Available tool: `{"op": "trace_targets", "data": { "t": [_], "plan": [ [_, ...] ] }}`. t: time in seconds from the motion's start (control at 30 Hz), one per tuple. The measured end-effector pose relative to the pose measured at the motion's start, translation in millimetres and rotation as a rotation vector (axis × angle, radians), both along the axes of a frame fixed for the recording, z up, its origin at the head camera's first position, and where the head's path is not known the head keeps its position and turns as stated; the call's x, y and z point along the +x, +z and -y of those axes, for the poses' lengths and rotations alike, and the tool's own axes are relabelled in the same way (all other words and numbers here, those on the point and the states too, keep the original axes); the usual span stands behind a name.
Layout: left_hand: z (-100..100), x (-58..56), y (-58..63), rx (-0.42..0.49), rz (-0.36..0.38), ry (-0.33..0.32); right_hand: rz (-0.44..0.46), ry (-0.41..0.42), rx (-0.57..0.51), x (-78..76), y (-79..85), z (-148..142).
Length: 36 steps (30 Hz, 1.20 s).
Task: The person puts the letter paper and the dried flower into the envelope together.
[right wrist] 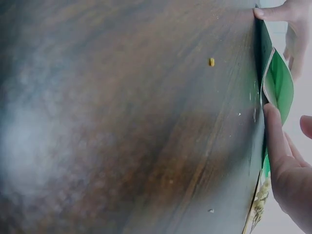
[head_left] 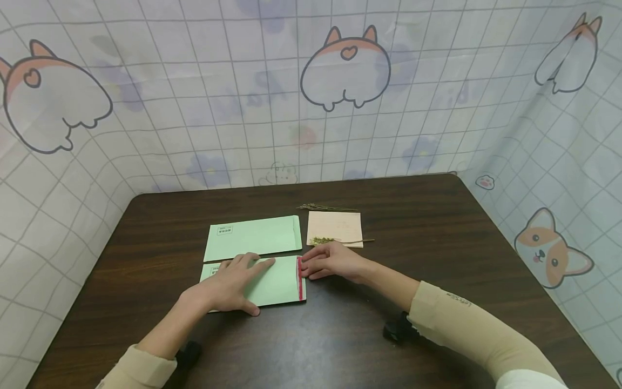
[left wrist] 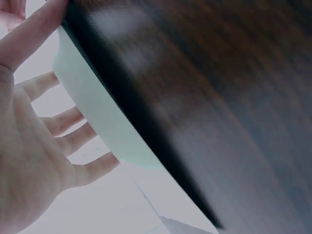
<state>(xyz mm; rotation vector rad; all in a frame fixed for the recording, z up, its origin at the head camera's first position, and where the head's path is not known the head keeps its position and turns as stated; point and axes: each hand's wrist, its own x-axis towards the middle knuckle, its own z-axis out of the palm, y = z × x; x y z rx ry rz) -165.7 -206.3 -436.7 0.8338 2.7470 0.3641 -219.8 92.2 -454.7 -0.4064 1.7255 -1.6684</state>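
My left hand (head_left: 224, 285) rests with spread fingers on the nearer pale green envelope (head_left: 279, 283), its thumb at the front edge. A red strip (head_left: 301, 292) runs along that envelope's right end. There my right hand (head_left: 335, 261) touches the end with its fingertips. In the right wrist view the envelope's mouth (right wrist: 278, 80) bulges apart, with my index finger (right wrist: 276, 129) at its edge and the thumb held away from it. The left wrist view shows my left fingers lying over the envelope (left wrist: 92, 105), seen low along its edge.
Behind lies a second green envelope (head_left: 257, 236) with a small printed box. To its right is a beige paper sheet (head_left: 335, 224) with a dried yellowish sprig (head_left: 323, 240) across it. Another dark sprig (head_left: 328, 207) lies beyond on the dark wooden table (head_left: 413, 221).
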Motion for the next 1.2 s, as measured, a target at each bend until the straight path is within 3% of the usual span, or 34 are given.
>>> {"op": "trace_targets", "data": {
  "t": [0.33,0.57,0.83,1.2],
  "plan": [
    [1,-0.2,1.3,-0.001,-0.002,-0.007,0.043,-0.033,-0.051,0.2,-0.8,6],
    [1,0.1,3.4,-0.009,0.010,-0.006,0.047,-0.008,-0.055,0.4,-0.2,6],
    [0,0.4,2.4,-0.002,0.017,-0.001,-0.009,-0.001,-0.020,-1.9,-0.3,-8],
    [1,0.5,3.4,-0.005,0.004,-0.013,-0.154,-0.030,0.095,-9.3,8.2,-48]
  ]
}}
